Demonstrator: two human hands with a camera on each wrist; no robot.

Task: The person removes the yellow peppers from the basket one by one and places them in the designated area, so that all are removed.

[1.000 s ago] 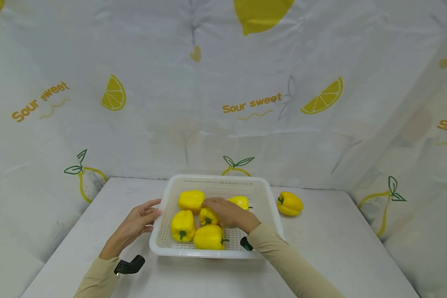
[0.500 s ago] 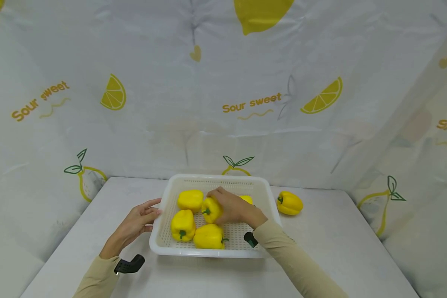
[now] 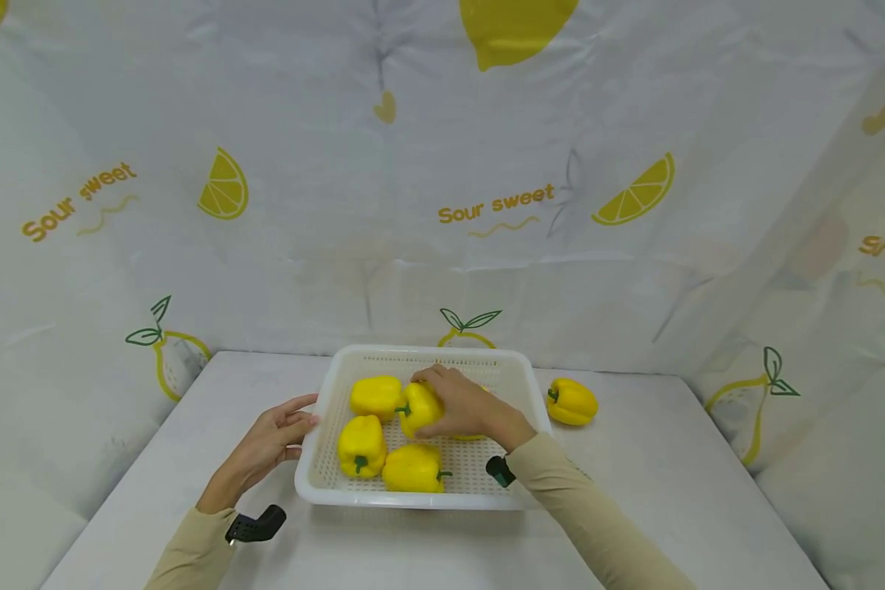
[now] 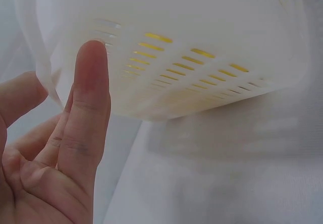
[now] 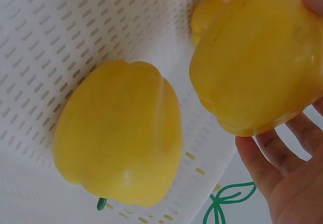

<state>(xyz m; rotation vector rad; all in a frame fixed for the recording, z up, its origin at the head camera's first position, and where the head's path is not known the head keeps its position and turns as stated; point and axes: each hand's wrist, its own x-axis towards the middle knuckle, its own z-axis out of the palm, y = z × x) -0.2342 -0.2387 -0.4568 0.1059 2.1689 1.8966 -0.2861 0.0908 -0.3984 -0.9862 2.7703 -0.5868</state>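
Note:
In the head view, my right hand [image 3: 460, 401] grips a yellow bell pepper [image 3: 419, 410] inside a white perforated basket [image 3: 420, 497]. Its fingers and thumb hold the pepper's sides, and the green stem points left. The right wrist view shows this pepper [image 5: 257, 57] lifted beside another pepper [image 5: 121, 133] on the basket floor. Near the hand lie peppers at back left [image 3: 375, 397], front left [image 3: 362, 447] and front middle [image 3: 413, 469]. One more is mostly hidden behind the right hand. My left hand [image 3: 269, 442], fingers extended, touches the basket's left side; a fingertip [image 4: 92, 65] lies against its outer wall.
Another yellow bell pepper [image 3: 572, 401] lies on the white table [image 3: 634, 459], just right of the basket. A white curtain [image 3: 339, 246] with lemon prints hangs behind the table. Dark straps with small devices [image 3: 256, 524] sit at both wrists.
My right hand has taken hold of the middle pepper, raised it slightly and turned it, so its stem now points left. The left hand stays at the basket's side.

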